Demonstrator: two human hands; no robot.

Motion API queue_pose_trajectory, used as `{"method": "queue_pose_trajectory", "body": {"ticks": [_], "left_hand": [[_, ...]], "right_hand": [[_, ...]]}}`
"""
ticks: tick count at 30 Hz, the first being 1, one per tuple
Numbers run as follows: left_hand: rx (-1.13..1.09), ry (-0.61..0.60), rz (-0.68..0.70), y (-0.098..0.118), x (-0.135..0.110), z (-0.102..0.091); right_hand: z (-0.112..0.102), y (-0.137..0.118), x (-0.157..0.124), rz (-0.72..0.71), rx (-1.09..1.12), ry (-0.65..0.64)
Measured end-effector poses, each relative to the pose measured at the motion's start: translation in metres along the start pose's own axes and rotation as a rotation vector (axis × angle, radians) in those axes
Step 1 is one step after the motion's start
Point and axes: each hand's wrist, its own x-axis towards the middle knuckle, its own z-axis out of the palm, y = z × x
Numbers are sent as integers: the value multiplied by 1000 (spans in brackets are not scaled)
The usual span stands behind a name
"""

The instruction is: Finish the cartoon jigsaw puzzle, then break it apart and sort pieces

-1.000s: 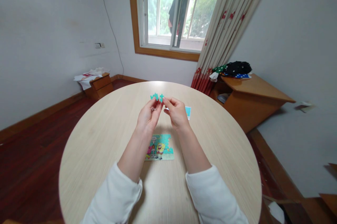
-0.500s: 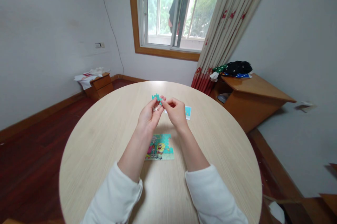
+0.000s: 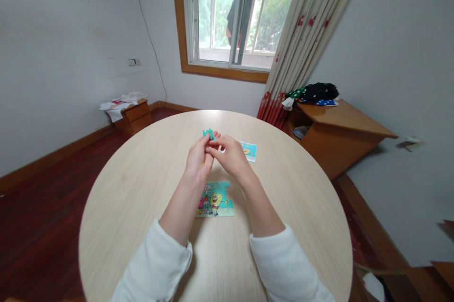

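Observation:
Teal jigsaw puzzle pieces (image 3: 208,133) stick up from my left hand (image 3: 198,156), which is closed around them above the table. My right hand (image 3: 230,154) meets it from the right, its thumb and fingertips pinched at the left palm. Whatever lies between those right fingertips is too small or hidden to make out. Below the hands, a partly assembled cartoon puzzle (image 3: 216,200) lies flat, with a notched gap along its right edge; my left forearm covers its left part. Behind my right hand lies a small picture card (image 3: 250,151) with a yellow figure on teal.
The round wooden table (image 3: 135,207) fills the middle of the view. A tilted brown cabinet (image 3: 349,136) with clothes on top stands at the right, a small drawer unit (image 3: 136,117) at the back left. A window (image 3: 230,13) and curtain (image 3: 298,32) are behind.
My right hand has shifted left and slightly down, its fingertips now at the left palm. The pale piece seen in the left palm is now covered. More of the picture card shows.

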Motion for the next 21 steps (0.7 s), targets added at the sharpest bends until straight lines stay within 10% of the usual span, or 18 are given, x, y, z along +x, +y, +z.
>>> {"method": "queue_pose_trajectory", "body": {"ticks": [13, 21], "left_hand": [[31, -74, 89, -6, 3, -6], [36, -10, 106, -1, 2, -6]], "right_hand": [[-1, -4, -2, -115, -137, -46], [-4, 7, 3, 163, 505, 44]]}}
